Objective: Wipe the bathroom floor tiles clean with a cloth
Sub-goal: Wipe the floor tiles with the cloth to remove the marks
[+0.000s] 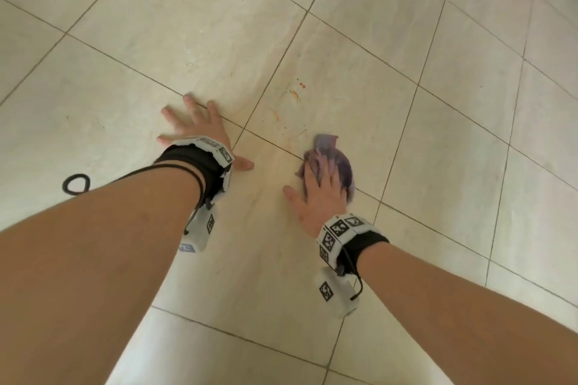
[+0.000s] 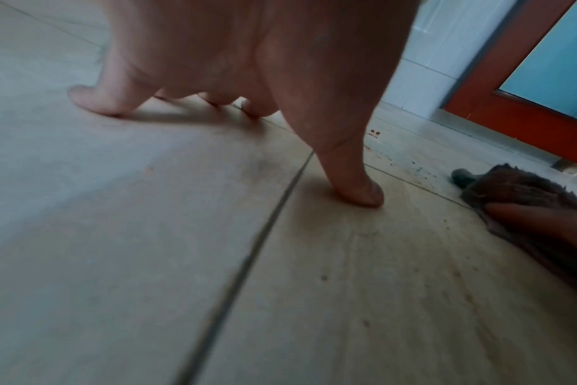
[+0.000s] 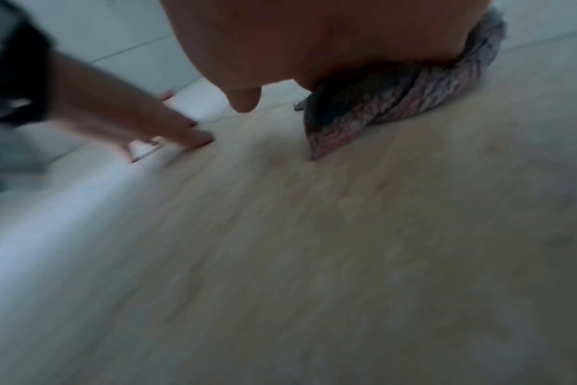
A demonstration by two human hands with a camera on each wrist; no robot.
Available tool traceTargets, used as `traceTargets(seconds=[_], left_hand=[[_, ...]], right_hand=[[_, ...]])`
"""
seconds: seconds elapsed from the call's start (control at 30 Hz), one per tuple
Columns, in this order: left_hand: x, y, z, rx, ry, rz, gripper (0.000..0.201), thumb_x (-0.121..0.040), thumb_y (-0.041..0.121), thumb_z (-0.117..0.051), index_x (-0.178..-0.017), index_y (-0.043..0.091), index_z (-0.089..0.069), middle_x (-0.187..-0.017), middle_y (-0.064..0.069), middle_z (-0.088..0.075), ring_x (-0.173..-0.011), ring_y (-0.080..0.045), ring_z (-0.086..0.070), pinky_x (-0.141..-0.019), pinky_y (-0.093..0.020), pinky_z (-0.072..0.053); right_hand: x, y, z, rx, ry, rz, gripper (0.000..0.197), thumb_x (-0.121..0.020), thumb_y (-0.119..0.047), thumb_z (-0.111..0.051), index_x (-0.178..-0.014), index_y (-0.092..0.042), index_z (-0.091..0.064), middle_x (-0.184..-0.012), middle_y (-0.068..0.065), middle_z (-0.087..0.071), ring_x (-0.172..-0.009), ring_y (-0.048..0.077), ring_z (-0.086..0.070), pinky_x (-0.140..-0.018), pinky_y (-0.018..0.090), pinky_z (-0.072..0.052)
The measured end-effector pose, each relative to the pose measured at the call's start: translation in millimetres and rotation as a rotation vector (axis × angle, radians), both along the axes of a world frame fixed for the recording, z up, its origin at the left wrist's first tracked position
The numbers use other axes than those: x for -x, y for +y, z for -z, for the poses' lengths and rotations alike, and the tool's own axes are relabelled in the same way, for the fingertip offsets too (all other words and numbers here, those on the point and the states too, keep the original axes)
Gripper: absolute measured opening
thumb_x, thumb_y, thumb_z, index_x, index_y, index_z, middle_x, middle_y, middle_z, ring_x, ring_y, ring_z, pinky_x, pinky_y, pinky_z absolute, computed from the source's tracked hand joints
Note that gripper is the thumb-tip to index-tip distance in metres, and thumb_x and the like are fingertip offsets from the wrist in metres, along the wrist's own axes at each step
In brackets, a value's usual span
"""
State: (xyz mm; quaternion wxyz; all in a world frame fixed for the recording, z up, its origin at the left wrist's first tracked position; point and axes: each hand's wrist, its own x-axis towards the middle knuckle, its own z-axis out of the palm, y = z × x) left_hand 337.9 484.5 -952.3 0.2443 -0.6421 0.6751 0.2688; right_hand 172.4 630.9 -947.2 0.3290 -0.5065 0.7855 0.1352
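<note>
A crumpled purple cloth (image 1: 336, 156) lies on the beige floor tiles (image 1: 438, 150), and my right hand (image 1: 319, 184) presses flat on it with straight fingers, thumb out on the tile. The same cloth (image 2: 524, 198) shows at the right edge of the left wrist view and bunched under my palm as the cloth (image 3: 396, 99) in the blurred right wrist view. Orange-red stain marks (image 1: 295, 94) streak the tile just beyond the cloth. My left hand (image 1: 200, 128) rests spread on the floor to the left, fingertips (image 2: 359, 192) down, holding nothing.
A black hair tie (image 1: 76, 184) lies on the tile by my left forearm. A red-brown door frame with a blue panel (image 2: 527, 78) and white wall tiles (image 2: 422, 70) stand beyond the stains. Dark grout lines (image 2: 247, 260) cross the floor.
</note>
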Motion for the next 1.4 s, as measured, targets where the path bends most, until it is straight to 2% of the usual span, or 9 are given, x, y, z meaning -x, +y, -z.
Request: traceTargets(seconds=[0.13,0.23,0.4,0.57,0.67,0.83,1.0,1.23,1.4], left_hand=[[-24.4,-10.0,5.7,0.041,0.011,0.155,0.131,-0.055,0.078,-0.074,-0.153,0.029,-0.004,-0.159,-0.004,0.008,-0.14,-0.049,-0.003,-0.099,-0.067,-0.037],[-34.4,-10.6,10.1,0.039,0.041,0.172,0.126,-0.058,0.075,-0.075,-0.153,0.035,-0.002,-0.16,0.001,0.015,-0.144,-0.044,0.009,-0.104,-0.07,-0.026],[-31.5,-11.6,10.1,0.038,0.034,0.154,0.127,-0.057,0.075,-0.076,-0.153,0.036,-0.003,-0.16,0.001,0.014,-0.144,-0.044,0.009,-0.104,-0.07,-0.028],[-28.9,-13.9,11.3,0.037,0.038,0.149,0.128,-0.057,0.076,-0.075,-0.153,0.035,-0.001,-0.16,0.0,0.016,-0.144,-0.046,0.01,-0.104,-0.071,-0.028],[-23.5,-20.7,12.8,0.041,0.046,0.11,0.125,-0.056,0.082,-0.07,-0.153,0.036,-0.004,-0.159,-0.005,0.014,-0.141,-0.051,0.007,-0.106,-0.071,-0.025],[-5.6,-32.4,8.0,0.055,0.038,0.024,0.132,-0.051,0.085,-0.069,-0.151,0.041,0.003,-0.158,-0.011,0.018,-0.139,-0.056,0.004,-0.105,-0.071,-0.025],[0.7,-38.4,-0.9,-0.003,0.05,-0.03,0.136,-0.051,0.078,-0.077,-0.151,0.042,0.008,-0.158,-0.009,0.024,-0.141,-0.055,0.008,-0.099,-0.072,-0.029],[1.6,-46.8,-10.2,-0.105,0.088,-0.049,0.139,-0.054,0.073,-0.08,-0.15,0.045,0.016,-0.155,-0.011,0.034,-0.138,-0.059,0.016,-0.1,-0.075,-0.025],[6.0,-47.8,-9.8,-0.136,0.065,-0.075,0.141,-0.052,0.071,-0.082,-0.148,0.048,0.018,-0.153,-0.009,0.038,-0.138,-0.058,0.018,-0.098,-0.077,-0.025]], right_hand=[[-43.2,-18.7,4.0,0.027,-0.062,-0.188,0.075,-0.095,-0.067,-0.022,-0.155,-0.031,0.005,-0.159,-0.003,0.027,-0.145,0.02,0.027,-0.117,0.05,0.01],[-36.3,-56.1,12.2,0.056,-0.026,-0.238,0.071,-0.096,-0.065,-0.022,-0.155,-0.034,0.002,-0.16,-0.004,0.024,-0.147,0.02,0.023,-0.117,0.051,0.007],[-10.3,-118.8,11.3,0.038,-0.016,-0.164,0.067,-0.097,-0.062,-0.024,-0.155,-0.036,-0.002,-0.161,-0.004,0.021,-0.149,0.022,0.016,-0.117,0.053,0.001],[-26.5,-59.0,0.7,0.112,-0.011,-0.309,0.069,-0.097,-0.062,-0.023,-0.156,-0.031,-0.004,-0.162,-0.003,0.016,-0.149,0.024,0.015,-0.12,0.053,0.002],[-27.3,-15.8,3.6,0.01,0.01,-0.353,0.068,-0.097,-0.063,-0.023,-0.155,-0.034,-0.002,-0.162,-0.005,0.018,-0.148,0.025,0.019,-0.119,0.054,0.004],[-11.0,-74.6,12.7,0.066,0.001,-0.267,0.067,-0.097,-0.062,-0.028,-0.154,-0.039,-0.003,-0.161,-0.009,0.018,-0.147,0.024,0.021,-0.115,0.055,0.009],[4.4,-105.7,16.6,0.061,0.063,-0.37,0.072,-0.094,-0.064,-0.032,-0.154,-0.039,-0.001,-0.161,-0.007,0.019,-0.147,0.025,0.02,-0.118,0.057,0.005],[2.5,-154.1,4.1,-0.092,0.098,-0.344,0.086,-0.087,-0.072,-0.039,-0.152,-0.041,0.008,-0.158,-0.004,0.029,-0.146,0.027,0.023,-0.117,0.057,0.001],[8.1,-162.7,-5.2,-0.142,0.0,-0.338,0.083,-0.09,-0.07,-0.039,-0.153,-0.041,0.006,-0.159,-0.006,0.028,-0.146,0.027,0.023,-0.119,0.054,0.0]])
